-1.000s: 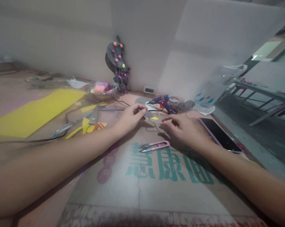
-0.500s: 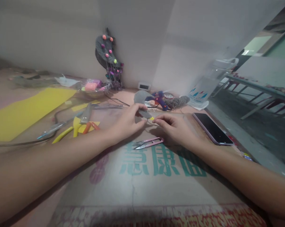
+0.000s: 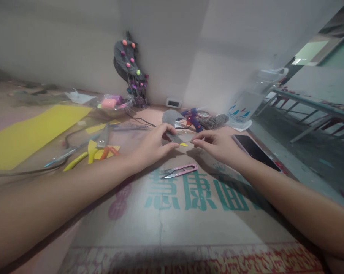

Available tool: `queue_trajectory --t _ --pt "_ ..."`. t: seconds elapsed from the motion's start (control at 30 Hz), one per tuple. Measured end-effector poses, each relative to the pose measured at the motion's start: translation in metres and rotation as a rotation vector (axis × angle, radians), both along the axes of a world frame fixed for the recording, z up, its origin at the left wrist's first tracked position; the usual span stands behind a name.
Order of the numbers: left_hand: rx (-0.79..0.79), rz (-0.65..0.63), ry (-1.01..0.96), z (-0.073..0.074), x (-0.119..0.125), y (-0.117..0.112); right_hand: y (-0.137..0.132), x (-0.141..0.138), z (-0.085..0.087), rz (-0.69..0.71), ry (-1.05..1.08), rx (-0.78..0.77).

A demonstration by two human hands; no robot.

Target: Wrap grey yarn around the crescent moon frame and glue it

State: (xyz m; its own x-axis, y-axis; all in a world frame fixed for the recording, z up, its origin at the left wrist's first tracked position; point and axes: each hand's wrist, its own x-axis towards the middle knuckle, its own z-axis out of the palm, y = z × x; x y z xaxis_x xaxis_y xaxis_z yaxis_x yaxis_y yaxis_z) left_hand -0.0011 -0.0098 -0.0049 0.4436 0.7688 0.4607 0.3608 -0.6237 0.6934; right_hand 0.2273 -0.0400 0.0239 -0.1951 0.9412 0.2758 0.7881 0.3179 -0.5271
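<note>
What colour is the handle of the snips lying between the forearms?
The handle is pink; it shows in the head view, the only one here.

The bare left forearm (image 3: 83, 186) slants forward and inward to the left grip (image 3: 154, 144), where curled fingers sit above an outstretched thumb. Just right of that grip, not touching it, the right grip (image 3: 219, 144) pinches thumb to forefinger; the bare right forearm (image 3: 286, 194) angles back behind it.

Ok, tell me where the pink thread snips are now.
In the head view, the pink thread snips lie slightly right of centre, below the gap between the left hand and right hand, at the top of the green printed characters.
</note>
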Motion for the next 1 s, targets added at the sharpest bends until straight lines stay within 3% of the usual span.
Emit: queue_trajectory --t 0.17,0.37,0.67,1.0 --pt "-0.059 0.011 -0.027 0.003 0.000 -0.001 -0.001 -0.006 -0.004 -0.063 0.208 -0.225" --pt "-0.129 -0.106 -0.168 -0.002 -0.001 0.005 -0.002 -0.009 -0.013 -0.018 0.220 -0.136" --pt "-0.115 -0.129 -0.192 -0.004 -0.002 0.006 0.003 -0.005 -0.027 -0.002 0.291 -0.111" --pt "-0.196 -0.202 -0.161 -0.006 -0.001 0.004 -0.001 -0.009 -0.025 -0.066 0.287 -0.107"
